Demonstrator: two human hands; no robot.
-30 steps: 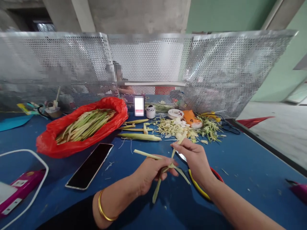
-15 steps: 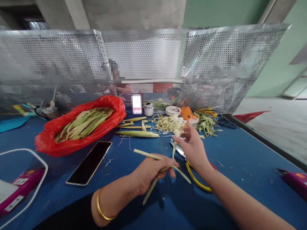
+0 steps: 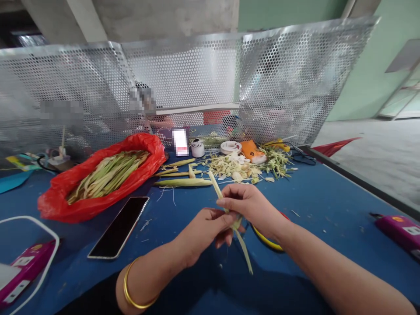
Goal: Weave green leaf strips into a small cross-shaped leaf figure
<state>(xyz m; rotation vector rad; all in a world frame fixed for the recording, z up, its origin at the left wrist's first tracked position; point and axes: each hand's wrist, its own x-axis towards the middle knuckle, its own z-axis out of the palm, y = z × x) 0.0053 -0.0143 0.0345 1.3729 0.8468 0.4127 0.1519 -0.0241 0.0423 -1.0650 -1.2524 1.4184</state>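
Note:
Both hands meet over the blue table [image 3: 328, 218], holding thin pale green leaf strips [image 3: 243, 247] crossed together. My left hand [image 3: 205, 229], with a gold bangle on its wrist, pinches the strips from below. My right hand [image 3: 246, 203] is closed on one strip that points up and away to the left. One strip end hangs down toward me. Under my right wrist lie scissors with yellow and red handles [image 3: 267, 243], partly hidden.
A red bag of green leaf strips [image 3: 98, 177] lies at the left, a black phone [image 3: 120, 225] beside it. Loose stalks [image 3: 183, 181] and a pile of trimmings [image 3: 236, 166] lie ahead. Pink devices [image 3: 398, 227] sit at both table edges. A perforated metal screen [image 3: 262, 87] stands behind.
My right hand, which had reached out open toward the trimmings, has come back and closed on a strip. The strips were turned, one now pointing up and left.

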